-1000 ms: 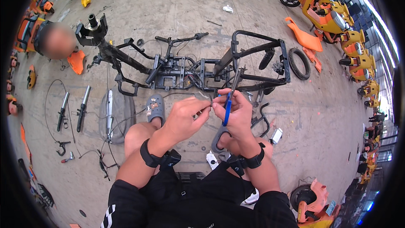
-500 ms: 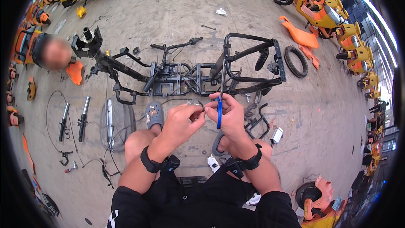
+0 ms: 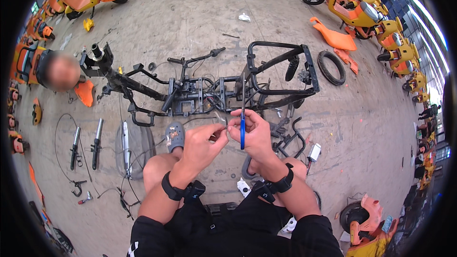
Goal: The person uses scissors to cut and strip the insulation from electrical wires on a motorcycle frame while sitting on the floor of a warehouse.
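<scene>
My left hand (image 3: pixel 202 145) is closed in a pinch, with a thin strip or wire end between thumb and fingertips, too small to make out fully. Close beside it, fingertips almost touching, my right hand (image 3: pixel 254 135) is wrapped round blue-handled scissors (image 3: pixel 243 133). They appear edge-on, their long blades pointing away from me. Beyond both hands a bare black scooter frame (image 3: pixel 147 90) lies on the floor, with wires in its middle. A black handlebar (image 3: pixel 200 56) rests at its far side.
Two fork legs (image 3: pixel 97 145) and loose cables lie at left, near a grey oval piece (image 3: pixel 135 162). A tyre (image 3: pixel 332 68) and orange panels (image 3: pixel 333 35) are at right. Parked scooters (image 3: pixel 342 0) line the edges. Another person (image 3: pixel 59 71) is at far left.
The view has shifted slightly, so the frame sits a little lower in it. Both hands have drawn slightly nearer me, and the scissors stand more upright. The dark curved piece shows less.
</scene>
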A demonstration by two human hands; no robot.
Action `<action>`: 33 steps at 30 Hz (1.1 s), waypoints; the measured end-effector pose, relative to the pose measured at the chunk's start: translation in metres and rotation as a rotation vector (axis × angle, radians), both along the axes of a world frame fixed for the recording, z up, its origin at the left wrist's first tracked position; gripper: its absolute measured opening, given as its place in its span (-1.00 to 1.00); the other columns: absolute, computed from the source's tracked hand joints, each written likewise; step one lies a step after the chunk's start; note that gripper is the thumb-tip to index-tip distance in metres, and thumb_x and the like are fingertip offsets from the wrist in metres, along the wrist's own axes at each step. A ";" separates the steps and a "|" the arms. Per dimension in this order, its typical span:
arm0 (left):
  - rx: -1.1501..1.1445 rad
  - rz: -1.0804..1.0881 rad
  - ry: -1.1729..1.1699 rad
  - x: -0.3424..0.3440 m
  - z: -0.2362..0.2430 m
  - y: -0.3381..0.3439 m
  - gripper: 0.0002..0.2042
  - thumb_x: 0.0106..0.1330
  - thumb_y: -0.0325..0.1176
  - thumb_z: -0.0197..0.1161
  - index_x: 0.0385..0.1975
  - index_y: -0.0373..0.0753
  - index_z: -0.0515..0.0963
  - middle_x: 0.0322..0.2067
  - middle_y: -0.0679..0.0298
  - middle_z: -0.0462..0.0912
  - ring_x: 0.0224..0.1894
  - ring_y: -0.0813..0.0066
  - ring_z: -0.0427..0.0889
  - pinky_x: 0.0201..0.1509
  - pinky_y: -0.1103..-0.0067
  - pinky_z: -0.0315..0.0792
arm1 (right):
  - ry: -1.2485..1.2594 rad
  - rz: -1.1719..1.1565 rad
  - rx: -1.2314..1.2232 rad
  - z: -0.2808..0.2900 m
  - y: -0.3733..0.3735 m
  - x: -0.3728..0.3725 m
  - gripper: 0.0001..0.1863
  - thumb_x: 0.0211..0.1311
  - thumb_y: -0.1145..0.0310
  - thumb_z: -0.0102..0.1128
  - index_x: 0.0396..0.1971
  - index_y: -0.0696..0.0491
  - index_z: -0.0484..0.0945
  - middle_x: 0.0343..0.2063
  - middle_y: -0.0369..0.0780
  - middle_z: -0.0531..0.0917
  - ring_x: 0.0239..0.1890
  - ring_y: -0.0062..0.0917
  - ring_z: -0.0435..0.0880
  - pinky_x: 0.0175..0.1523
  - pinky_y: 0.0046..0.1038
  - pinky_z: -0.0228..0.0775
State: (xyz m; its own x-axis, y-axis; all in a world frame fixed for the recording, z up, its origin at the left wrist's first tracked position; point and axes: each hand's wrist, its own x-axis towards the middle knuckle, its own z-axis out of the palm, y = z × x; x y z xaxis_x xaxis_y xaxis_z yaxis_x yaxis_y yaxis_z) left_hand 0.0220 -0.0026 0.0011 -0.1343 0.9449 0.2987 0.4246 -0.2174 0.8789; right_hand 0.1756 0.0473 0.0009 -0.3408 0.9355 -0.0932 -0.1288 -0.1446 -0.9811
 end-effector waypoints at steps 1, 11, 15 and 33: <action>-0.007 0.001 -0.010 0.001 0.001 0.000 -0.88 0.13 -0.54 0.31 -0.36 -0.44 0.61 -0.50 0.10 0.70 -0.48 0.44 0.72 -0.37 0.60 0.60 | 0.026 -0.012 0.005 -0.001 -0.001 0.000 -0.58 0.08 0.54 0.34 -0.02 0.19 0.48 -0.36 -0.28 0.65 -0.34 -0.72 0.58 -0.23 -0.66 0.45; -0.125 -0.023 -0.217 -0.004 0.004 0.000 -0.88 0.18 -0.51 0.30 -0.34 -0.43 0.63 -0.49 0.14 0.71 -0.47 0.51 0.71 -0.40 0.64 0.59 | 0.083 0.002 -0.104 0.007 -0.003 0.000 -0.59 0.08 0.56 0.33 -0.03 0.18 0.48 -0.28 -0.21 0.68 -0.26 -0.65 0.65 -0.11 -0.62 0.49; -0.100 -0.020 -0.184 -0.004 0.011 0.000 -0.89 0.18 -0.53 0.30 -0.34 -0.42 0.64 -0.48 0.19 0.72 -0.47 0.55 0.70 -0.40 0.66 0.58 | 0.111 -0.017 -0.106 0.006 -0.003 0.001 -0.58 0.06 0.56 0.35 -0.03 0.17 0.49 -0.28 -0.22 0.67 -0.25 -0.65 0.65 -0.11 -0.61 0.50; -0.021 -0.012 -0.028 -0.002 0.003 0.001 -0.89 0.09 -0.54 0.32 -0.40 -0.42 0.63 -0.51 0.10 0.70 -0.49 0.41 0.73 -0.40 0.59 0.63 | 0.016 -0.008 -0.021 -0.003 -0.003 0.001 -0.56 0.05 0.54 0.36 -0.02 0.17 0.48 -0.32 -0.24 0.66 -0.30 -0.70 0.60 -0.19 -0.64 0.49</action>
